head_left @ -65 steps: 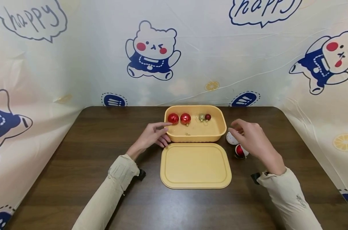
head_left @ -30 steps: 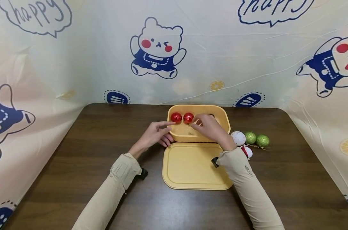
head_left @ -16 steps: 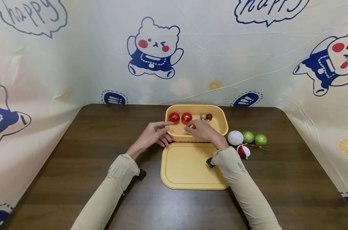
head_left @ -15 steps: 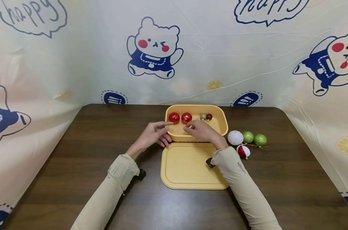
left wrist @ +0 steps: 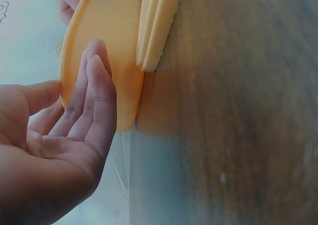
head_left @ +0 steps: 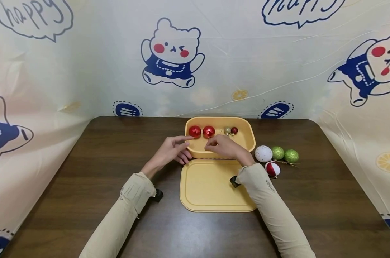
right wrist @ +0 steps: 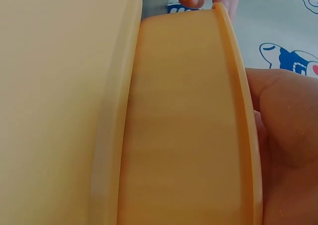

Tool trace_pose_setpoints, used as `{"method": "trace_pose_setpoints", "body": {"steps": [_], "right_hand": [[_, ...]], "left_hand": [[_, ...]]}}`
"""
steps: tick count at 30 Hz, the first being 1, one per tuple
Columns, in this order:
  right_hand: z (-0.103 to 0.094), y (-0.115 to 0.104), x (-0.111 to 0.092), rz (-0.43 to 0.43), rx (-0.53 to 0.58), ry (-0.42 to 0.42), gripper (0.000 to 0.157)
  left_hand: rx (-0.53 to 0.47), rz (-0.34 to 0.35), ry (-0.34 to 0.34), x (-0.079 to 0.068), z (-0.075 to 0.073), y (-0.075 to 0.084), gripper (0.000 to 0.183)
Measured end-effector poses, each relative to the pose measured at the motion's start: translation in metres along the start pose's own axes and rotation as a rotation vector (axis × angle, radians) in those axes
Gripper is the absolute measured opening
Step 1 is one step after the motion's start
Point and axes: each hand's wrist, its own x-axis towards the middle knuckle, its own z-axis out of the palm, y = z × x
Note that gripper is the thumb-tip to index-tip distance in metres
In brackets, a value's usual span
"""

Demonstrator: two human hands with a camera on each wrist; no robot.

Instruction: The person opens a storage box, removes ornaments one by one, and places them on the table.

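Note:
A yellow plastic box (head_left: 250, 143) stands open near the table's back edge. My left hand (head_left: 170, 152) rests at its left end, with fingers fairly straight along the outer wall (left wrist: 112, 16) and rim. Inside the box, my right hand (head_left: 225, 146) reaches down behind the front wall. Its thumb and fingers come together low there; the wall and hand hide the fingertips and anything between them. Two shiny red Christmas balls (head_left: 195, 131) sit in the box's left part. A small pale gold ball (head_left: 227, 130) and a small dark red ball (head_left: 234, 130) lie beyond my right hand.
The yellow lid (head_left: 211, 186) lies flat before the box, partly under my right forearm. Right of the box are a speckled white ball (head_left: 264, 153), two green glitter balls (head_left: 277, 153) and a red-and-white ball (head_left: 272, 169). A printed cloth (head_left: 214, 71) hangs behind the table.
My right hand has moved from beside the white ball into the box, then down towards its front wall, fingers drawing together. My left hand stays at the box's left end.

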Motion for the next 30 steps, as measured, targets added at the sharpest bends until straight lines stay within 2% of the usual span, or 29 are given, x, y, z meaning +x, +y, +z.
{"method": "trace_pose_setpoints", "body": {"steps": [6, 13, 20, 30], "right_hand": [[-0.002, 0.002, 0.0, 0.015, 0.023, 0.015, 0.011], [-0.003, 0.005, -0.001, 0.045, 0.066, 0.018, 0.009], [-0.006, 0.006, -0.003, 0.035, 0.102, 0.112, 0.014], [-0.017, 0.007, -0.01, 0.016, 0.132, 0.235, 0.007]], "left_hand": [[0.0, 0.003, 0.004, 0.0, 0.001, 0.0, 0.04], [0.007, -0.002, -0.002, 0.0, 0.002, 0.001, 0.041], [0.014, 0.011, 0.006, -0.001, 0.001, 0.002, 0.04], [0.012, 0.02, -0.008, 0.0, -0.001, -0.001, 0.041]]}}
